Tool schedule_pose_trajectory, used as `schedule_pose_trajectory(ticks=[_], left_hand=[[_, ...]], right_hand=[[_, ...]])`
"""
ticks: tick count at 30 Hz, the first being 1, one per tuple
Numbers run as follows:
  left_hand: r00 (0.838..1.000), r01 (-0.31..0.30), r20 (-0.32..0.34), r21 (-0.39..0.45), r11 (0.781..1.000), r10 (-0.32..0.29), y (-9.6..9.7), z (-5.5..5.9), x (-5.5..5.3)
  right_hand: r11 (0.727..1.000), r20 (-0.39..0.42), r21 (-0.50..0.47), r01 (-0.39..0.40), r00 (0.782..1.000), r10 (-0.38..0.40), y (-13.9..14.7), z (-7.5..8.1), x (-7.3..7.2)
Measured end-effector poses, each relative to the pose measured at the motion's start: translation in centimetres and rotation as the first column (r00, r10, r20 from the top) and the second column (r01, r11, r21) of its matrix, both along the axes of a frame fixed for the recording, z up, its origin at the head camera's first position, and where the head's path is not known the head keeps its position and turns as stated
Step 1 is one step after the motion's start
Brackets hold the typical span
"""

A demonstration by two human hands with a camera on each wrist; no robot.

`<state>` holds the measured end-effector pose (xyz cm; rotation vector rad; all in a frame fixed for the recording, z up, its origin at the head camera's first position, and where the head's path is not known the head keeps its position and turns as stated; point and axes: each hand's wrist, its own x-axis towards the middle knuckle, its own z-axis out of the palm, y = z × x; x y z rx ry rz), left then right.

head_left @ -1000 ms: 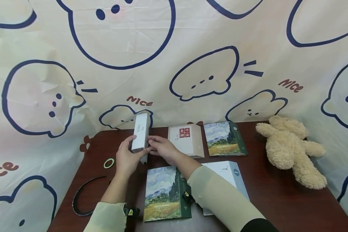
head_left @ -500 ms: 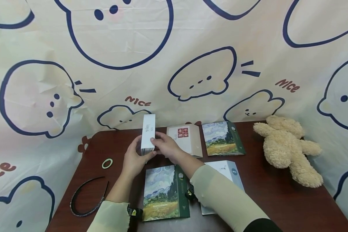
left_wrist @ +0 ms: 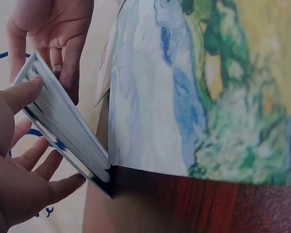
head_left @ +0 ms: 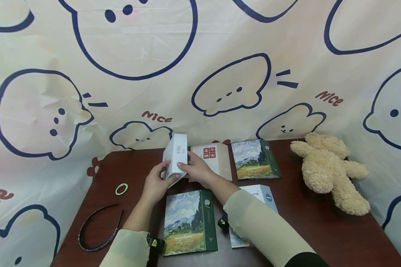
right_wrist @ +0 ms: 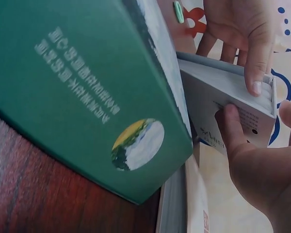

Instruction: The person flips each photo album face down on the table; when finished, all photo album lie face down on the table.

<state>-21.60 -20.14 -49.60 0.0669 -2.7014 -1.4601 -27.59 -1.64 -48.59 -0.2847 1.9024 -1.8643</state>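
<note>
A thick white photo album [head_left: 179,154] stands on end near the table's back edge, its lettered spine towards me. My left hand [head_left: 156,181] grips it low on its left side, the thumb over the page edges [left_wrist: 70,116] in the left wrist view. From the right, my right hand [head_left: 202,172] holds it, with the thumb on the spine and the other fingers behind the far side. In the right wrist view, the left thumb lies on the album's end [right_wrist: 223,80] and a right finger presses the lettered spine. Whether its base touches the table is hidden.
A green photo album [head_left: 188,222] lies in front, between the forearms. Behind are a beige album [head_left: 225,163] and another green one [head_left: 254,159]. A light-blue album [head_left: 269,198] is partly under my right sleeve. Left: pale ring [head_left: 121,189], black headband [head_left: 83,233]. Right: teddy bear [head_left: 331,170].
Both hands have carried the white album rightwards, close to the beige one. It has turned, so its left cover now shows. The right thumb has moved onto the spine.
</note>
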Motion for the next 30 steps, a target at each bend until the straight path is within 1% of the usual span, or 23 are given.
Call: schedule_pose_trajectory(ticks=[6, 13, 16, 21, 26, 30], left_hand=[[1.0, 0.006, 0.023, -0.023, 1.0, -0.005, -0.12, 0.03, 0.0], [0.998, 0.013, 0.064, -0.082, 0.997, -0.008, -0.34, -0.41, -0.31], [0.998, 0.022, 0.068, -0.099, 0.995, -0.015, -0.39, -0.54, -0.44], [0.997, 0.03, 0.069, -0.123, 0.992, -0.021, -0.45, -0.63, -0.59], [0.997, 0.044, 0.072, -0.154, 0.987, -0.033, -0.48, -0.61, -0.49], [0.997, 0.041, 0.066, -0.187, 0.981, -0.029, -0.63, -0.72, -0.53]], right_hand=[[0.999, -0.003, 0.042, 0.016, 1.0, -0.016, 0.36, -0.14, 0.06], [0.991, -0.091, 0.128, -0.031, 0.995, 0.043, 0.86, -0.37, 0.07], [0.99, -0.09, 0.134, -0.043, 0.994, 0.055, 0.95, -0.47, 0.04], [0.988, -0.078, 0.15, -0.035, 0.996, 0.047, 0.97, -0.47, 0.12], [0.98, -0.057, 0.198, -0.02, 0.998, 0.032, 0.89, -0.52, 0.35], [0.969, -0.069, 0.248, -0.003, 0.997, 0.021, 0.77, -0.75, 0.22]])
